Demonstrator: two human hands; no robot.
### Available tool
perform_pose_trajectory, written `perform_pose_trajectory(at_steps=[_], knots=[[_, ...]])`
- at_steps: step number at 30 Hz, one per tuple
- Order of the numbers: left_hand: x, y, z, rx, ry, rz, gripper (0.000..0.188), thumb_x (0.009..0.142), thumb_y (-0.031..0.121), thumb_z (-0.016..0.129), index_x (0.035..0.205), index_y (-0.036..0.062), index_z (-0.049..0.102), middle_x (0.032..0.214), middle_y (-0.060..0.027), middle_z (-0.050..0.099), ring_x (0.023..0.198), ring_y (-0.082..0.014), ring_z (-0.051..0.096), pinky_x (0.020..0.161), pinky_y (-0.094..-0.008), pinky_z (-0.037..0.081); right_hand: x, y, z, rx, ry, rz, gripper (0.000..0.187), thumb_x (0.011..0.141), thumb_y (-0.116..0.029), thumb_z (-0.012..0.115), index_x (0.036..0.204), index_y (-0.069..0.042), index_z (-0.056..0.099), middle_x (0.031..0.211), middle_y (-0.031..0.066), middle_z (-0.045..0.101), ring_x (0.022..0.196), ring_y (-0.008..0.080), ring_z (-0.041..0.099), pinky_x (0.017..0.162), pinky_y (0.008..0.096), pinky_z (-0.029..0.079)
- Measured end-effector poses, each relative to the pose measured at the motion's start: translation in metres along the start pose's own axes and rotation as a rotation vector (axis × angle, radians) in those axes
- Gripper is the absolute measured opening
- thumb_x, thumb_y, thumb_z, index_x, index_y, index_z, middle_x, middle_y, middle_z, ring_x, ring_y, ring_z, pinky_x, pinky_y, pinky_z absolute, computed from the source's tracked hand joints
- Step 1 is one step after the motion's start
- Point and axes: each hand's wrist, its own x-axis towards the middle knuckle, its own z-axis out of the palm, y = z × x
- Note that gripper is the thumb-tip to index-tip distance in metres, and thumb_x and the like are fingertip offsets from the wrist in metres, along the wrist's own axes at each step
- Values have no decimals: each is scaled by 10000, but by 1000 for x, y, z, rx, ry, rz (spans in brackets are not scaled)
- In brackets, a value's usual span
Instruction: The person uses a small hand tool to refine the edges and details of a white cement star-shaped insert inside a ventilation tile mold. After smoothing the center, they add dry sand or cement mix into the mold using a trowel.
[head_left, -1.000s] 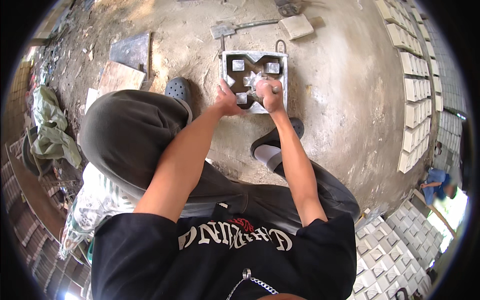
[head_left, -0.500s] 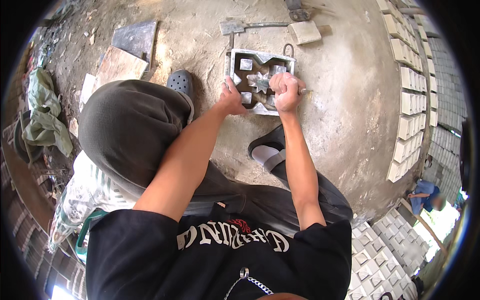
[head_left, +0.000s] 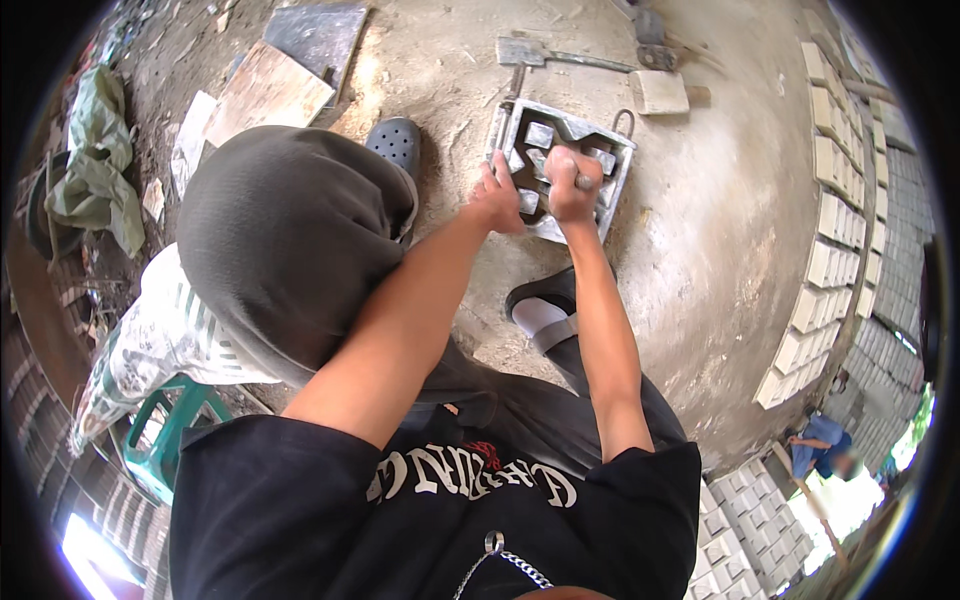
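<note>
Right hand (head_left: 573, 188), fist closed round a rod-like tool (head_left: 584, 182), is back over the star (head_left: 537, 160) after being at the right side of the mould (head_left: 620, 183), so work looks centred again. Left hand (head_left: 497, 203) lies along the left edge, fingers slightly spread, gripping or not can't tell; mould sits on the floor (head_left: 700, 250), just ahead of the right shoe (head_left: 562, 284).

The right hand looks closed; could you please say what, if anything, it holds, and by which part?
The right hand is wrapped around a rod-like tool; one end shows at the fist, but which part is gripped cannot be told.
</note>
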Motion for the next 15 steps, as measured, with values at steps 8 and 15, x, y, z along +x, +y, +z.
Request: perform_pose_trajectory(at_steps=[8, 15], knots=[[-14, 13, -11, 0, -37, -57, 1340, 603, 241, 805, 1411, 67, -249, 1507, -267, -6, 1364, -437, 194, 1101, -528, 211, 13, 31, -11, 28, -199, 96, 326, 869, -123, 429, 565, -7, 428, 510, 36, 413, 474, 103, 383, 449, 294, 294], [-2, 8, 0, 27, 26, -30, 1454, 546, 377, 866, 1398, 42, -264, 1475, -331, 7, 1309, -506, 247, 1070, -538, 266, 5, 50, -23, 13, -153, 171, 369, 887, -159, 401, 553, -5, 435, 519, 37, 447, 468, 110, 390, 453, 300, 303]])
